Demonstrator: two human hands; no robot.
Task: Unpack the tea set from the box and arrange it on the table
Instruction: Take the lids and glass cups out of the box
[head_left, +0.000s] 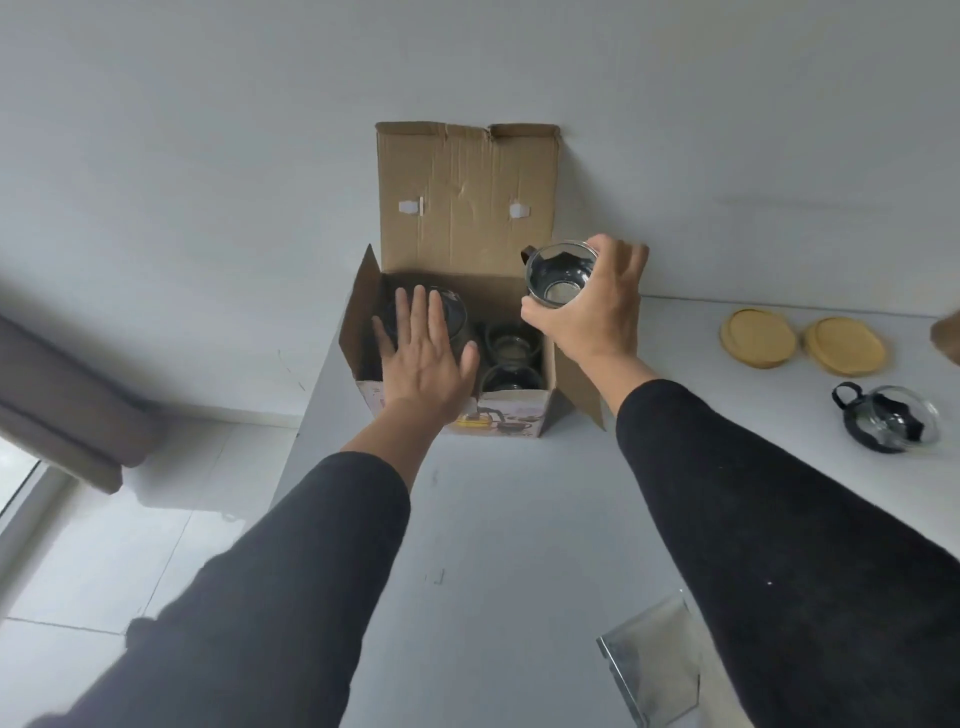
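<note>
An open cardboard box (467, 176) stands at the table's far left edge, its lid flap up against the wall. My right hand (592, 312) grips a glass cup (558, 275) just above the box's right rim. My left hand (423, 353) lies flat with straight fingers over the dark teapot (457, 312) in the left half of the box. Two more glass cups (509, 358) sit in the right half. Another glass cup with a black handle (891, 423) stands on the table at the right.
Two stacks of round wooden coasters (758, 338) lie at the back right of the white table (519, 519). A clear plastic piece (649, 660) lies near the front edge. The table's left edge drops to a tiled floor, with a grey curtain at far left.
</note>
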